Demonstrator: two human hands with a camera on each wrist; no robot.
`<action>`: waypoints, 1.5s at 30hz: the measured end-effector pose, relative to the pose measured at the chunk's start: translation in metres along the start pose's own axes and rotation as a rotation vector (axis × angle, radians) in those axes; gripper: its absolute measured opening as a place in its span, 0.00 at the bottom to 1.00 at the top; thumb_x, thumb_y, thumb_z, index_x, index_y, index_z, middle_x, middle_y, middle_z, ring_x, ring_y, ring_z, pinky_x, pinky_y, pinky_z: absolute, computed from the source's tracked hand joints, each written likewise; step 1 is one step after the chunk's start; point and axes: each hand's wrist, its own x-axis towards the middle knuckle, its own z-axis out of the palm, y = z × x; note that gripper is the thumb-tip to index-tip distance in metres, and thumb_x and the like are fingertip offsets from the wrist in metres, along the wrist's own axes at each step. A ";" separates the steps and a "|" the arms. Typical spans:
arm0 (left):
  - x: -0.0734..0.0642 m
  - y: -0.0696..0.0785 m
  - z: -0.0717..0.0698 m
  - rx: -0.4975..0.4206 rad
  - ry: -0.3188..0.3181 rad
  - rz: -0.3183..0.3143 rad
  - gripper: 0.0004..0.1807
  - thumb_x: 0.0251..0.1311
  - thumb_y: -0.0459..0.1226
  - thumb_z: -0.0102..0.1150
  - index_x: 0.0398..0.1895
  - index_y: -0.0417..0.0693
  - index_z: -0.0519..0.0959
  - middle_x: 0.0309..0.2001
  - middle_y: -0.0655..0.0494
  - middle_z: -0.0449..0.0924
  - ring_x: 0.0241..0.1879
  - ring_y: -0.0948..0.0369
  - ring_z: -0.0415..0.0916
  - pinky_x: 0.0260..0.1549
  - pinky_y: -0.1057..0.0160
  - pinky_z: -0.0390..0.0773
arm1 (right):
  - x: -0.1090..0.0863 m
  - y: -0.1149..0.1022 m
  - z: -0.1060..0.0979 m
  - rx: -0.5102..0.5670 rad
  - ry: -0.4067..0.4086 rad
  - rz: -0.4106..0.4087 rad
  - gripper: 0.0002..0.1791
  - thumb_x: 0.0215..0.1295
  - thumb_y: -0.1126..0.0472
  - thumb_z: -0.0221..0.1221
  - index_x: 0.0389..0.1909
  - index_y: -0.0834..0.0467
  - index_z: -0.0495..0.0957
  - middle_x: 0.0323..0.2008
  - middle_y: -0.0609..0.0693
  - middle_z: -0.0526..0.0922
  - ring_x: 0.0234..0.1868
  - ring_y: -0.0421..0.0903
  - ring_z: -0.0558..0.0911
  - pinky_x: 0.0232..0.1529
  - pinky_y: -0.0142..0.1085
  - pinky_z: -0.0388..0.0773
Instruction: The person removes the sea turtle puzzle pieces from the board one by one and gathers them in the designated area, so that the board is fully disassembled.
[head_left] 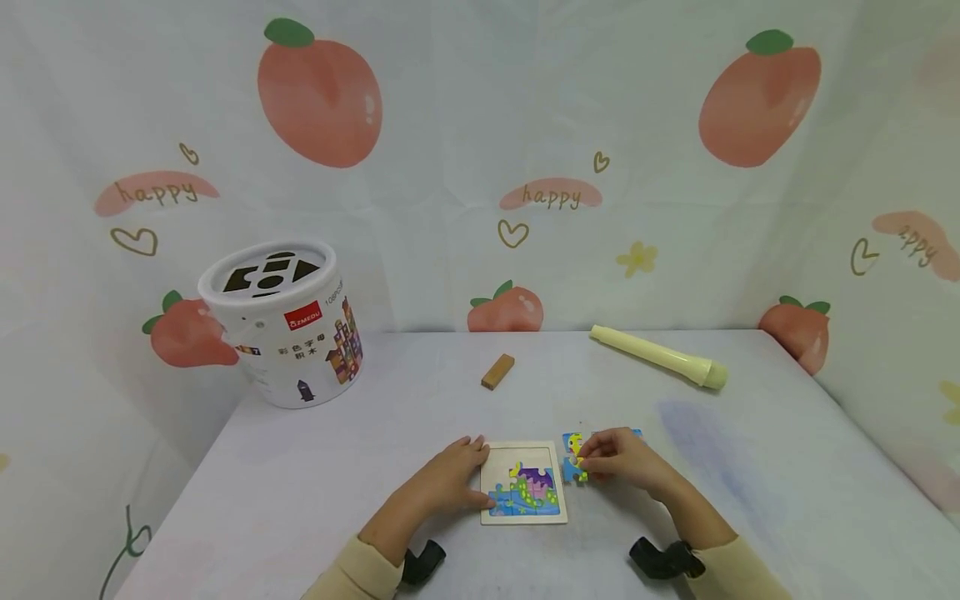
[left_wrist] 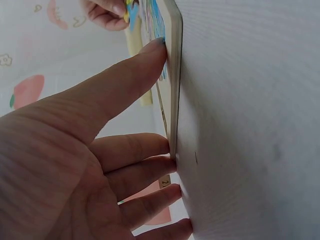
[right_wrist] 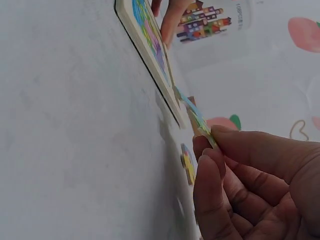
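Note:
A small wooden puzzle tray (head_left: 561, 510) lies on the table, its lower part filled with joined blue, green and purple pieces. My left hand (head_left: 450, 477) rests at its left side, thumb over the lower left edge and fingertips along the rim in the left wrist view. My right hand (head_left: 628, 458) is just right of the tray. Between its thumb and fingers it pinches a thin puzzle piece (right_wrist: 201, 121), blue with some yellow-green. A loose piece with a yellow figure (head_left: 573, 442) lies close behind those fingertips; other loose pieces are partly hidden by the right hand.
Behind the tray lies a small brown wooden block (head_left: 498, 372). A pale yellow microphone-shaped stick (head_left: 660, 357) is at the back right. The large white block bucket (head_left: 288, 358) stands at the back left, by the printed cloth backdrop (head_left: 442, 250).

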 end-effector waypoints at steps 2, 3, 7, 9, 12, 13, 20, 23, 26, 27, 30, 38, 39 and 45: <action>0.000 0.000 0.000 0.001 0.000 0.001 0.42 0.47 0.48 0.69 0.64 0.38 0.66 0.69 0.46 0.61 0.70 0.48 0.54 0.66 0.48 0.60 | -0.001 0.002 -0.001 -0.005 0.004 0.006 0.14 0.57 0.60 0.63 0.36 0.68 0.79 0.26 0.48 0.80 0.26 0.41 0.77 0.27 0.32 0.78; -0.001 0.000 0.000 0.001 -0.001 0.001 0.42 0.47 0.48 0.69 0.64 0.38 0.66 0.69 0.46 0.61 0.70 0.48 0.54 0.66 0.48 0.60 | -0.001 0.002 -0.002 -0.004 0.006 0.009 0.14 0.57 0.60 0.63 0.36 0.68 0.79 0.26 0.49 0.81 0.26 0.42 0.77 0.27 0.32 0.78; -0.001 0.000 -0.001 0.005 0.003 0.003 0.42 0.47 0.48 0.69 0.64 0.38 0.66 0.69 0.46 0.61 0.70 0.47 0.55 0.66 0.49 0.60 | -0.001 0.004 -0.003 -0.008 0.014 0.012 0.13 0.57 0.61 0.63 0.36 0.68 0.79 0.26 0.49 0.80 0.26 0.42 0.77 0.27 0.32 0.78; -0.001 0.000 -0.001 0.004 0.006 0.003 0.42 0.47 0.48 0.69 0.64 0.38 0.66 0.69 0.46 0.61 0.70 0.47 0.55 0.66 0.49 0.60 | -0.001 0.004 -0.004 -0.016 0.020 0.010 0.12 0.57 0.62 0.63 0.35 0.68 0.79 0.26 0.49 0.80 0.26 0.42 0.76 0.26 0.31 0.77; -0.001 0.000 -0.001 -0.002 0.005 0.003 0.42 0.47 0.47 0.69 0.64 0.38 0.66 0.69 0.46 0.61 0.70 0.47 0.55 0.66 0.49 0.60 | -0.002 0.004 -0.003 -0.049 0.038 0.002 0.11 0.56 0.63 0.63 0.35 0.68 0.79 0.26 0.49 0.79 0.25 0.42 0.76 0.26 0.31 0.77; -0.001 0.000 -0.001 -0.002 0.002 0.002 0.42 0.47 0.48 0.69 0.64 0.38 0.66 0.69 0.46 0.61 0.70 0.48 0.55 0.66 0.49 0.60 | -0.003 0.004 -0.003 -0.063 0.044 -0.002 0.11 0.55 0.63 0.64 0.34 0.68 0.79 0.26 0.49 0.79 0.25 0.42 0.76 0.25 0.30 0.76; 0.000 0.000 -0.001 0.010 -0.005 0.007 0.43 0.47 0.48 0.69 0.64 0.38 0.66 0.69 0.46 0.61 0.70 0.48 0.55 0.66 0.49 0.60 | -0.008 0.008 0.001 -0.206 0.083 -0.085 0.14 0.45 0.65 0.70 0.32 0.65 0.79 0.25 0.49 0.76 0.24 0.39 0.72 0.22 0.27 0.72; 0.000 0.001 -0.002 0.007 -0.003 0.005 0.42 0.47 0.48 0.69 0.64 0.38 0.66 0.69 0.46 0.61 0.69 0.47 0.55 0.66 0.48 0.60 | -0.010 0.008 0.002 -0.229 0.081 -0.109 0.14 0.44 0.65 0.70 0.32 0.65 0.79 0.26 0.49 0.76 0.24 0.38 0.71 0.23 0.27 0.71; -0.001 0.001 -0.002 0.006 -0.004 0.002 0.42 0.47 0.48 0.69 0.64 0.38 0.66 0.69 0.46 0.61 0.70 0.48 0.55 0.66 0.48 0.60 | -0.010 0.008 0.001 -0.232 0.078 -0.120 0.14 0.45 0.66 0.70 0.33 0.65 0.79 0.26 0.49 0.76 0.25 0.38 0.71 0.23 0.27 0.71; -0.001 0.001 -0.002 0.006 -0.004 0.002 0.42 0.47 0.47 0.69 0.64 0.38 0.66 0.69 0.46 0.61 0.69 0.47 0.55 0.66 0.48 0.60 | -0.010 0.008 0.001 -0.233 0.076 -0.125 0.13 0.45 0.66 0.70 0.33 0.65 0.79 0.26 0.49 0.76 0.25 0.37 0.71 0.24 0.27 0.71; -0.002 0.001 -0.002 0.007 -0.001 0.005 0.42 0.47 0.47 0.70 0.64 0.38 0.66 0.69 0.46 0.61 0.69 0.47 0.55 0.65 0.48 0.60 | -0.010 0.008 0.000 -0.229 0.069 -0.130 0.13 0.46 0.67 0.69 0.34 0.66 0.79 0.27 0.49 0.76 0.25 0.37 0.71 0.24 0.27 0.71; 0.000 0.001 0.000 0.008 0.001 0.007 0.42 0.47 0.48 0.70 0.64 0.38 0.66 0.69 0.46 0.61 0.69 0.47 0.55 0.66 0.49 0.60 | -0.010 0.008 -0.001 -0.216 0.058 -0.144 0.14 0.46 0.66 0.70 0.34 0.66 0.79 0.27 0.50 0.76 0.25 0.36 0.71 0.24 0.27 0.71; 0.001 0.001 -0.001 0.010 -0.002 0.008 0.43 0.47 0.48 0.69 0.64 0.38 0.66 0.69 0.46 0.61 0.69 0.47 0.55 0.66 0.49 0.60 | -0.010 0.008 -0.001 -0.214 0.056 -0.147 0.14 0.46 0.66 0.70 0.34 0.66 0.79 0.27 0.50 0.76 0.25 0.36 0.71 0.24 0.27 0.71; 0.000 -0.001 -0.002 0.010 -0.022 0.021 0.43 0.48 0.50 0.68 0.65 0.40 0.65 0.70 0.45 0.58 0.70 0.48 0.55 0.66 0.49 0.59 | -0.010 0.006 -0.003 -0.236 0.072 -0.144 0.18 0.47 0.62 0.70 0.37 0.66 0.78 0.27 0.49 0.75 0.25 0.34 0.71 0.23 0.27 0.71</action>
